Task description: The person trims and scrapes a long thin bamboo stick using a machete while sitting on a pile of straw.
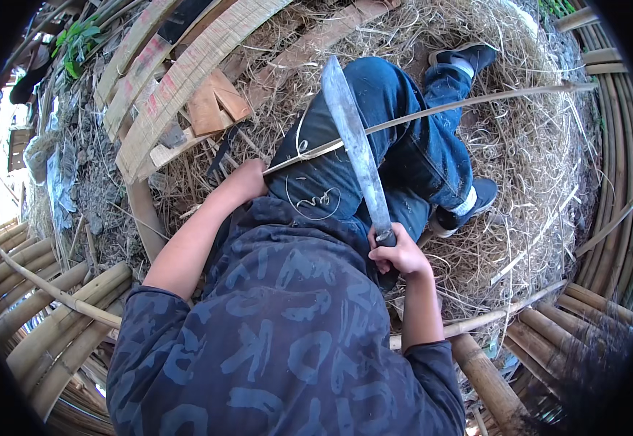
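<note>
My right hand point(401, 251) is closed round the dark handle of a machete point(358, 145). Its long, stained blade points away from me over my thighs. A long, thin bamboo strip point(447, 109) runs from my left hand point(248, 182) across my jeans to the far right. The fingers of that hand are closed on the strip's near end, close to my left hip. Midway along the blade, the machete crosses over the strip; whether they touch I cannot tell. A thin curled shaving point(302, 145) rises at the strip, and another loose curl point(316, 202) lies on my thigh.
Pale shavings point(527, 167) cover the ground around my legs and shoes. Wooden boards point(185, 80) and a notched wood block point(216, 103) lie at the far left. Bamboo poles point(62, 320) stand behind me on both sides, and a bamboo wall point(614, 160) bounds the right.
</note>
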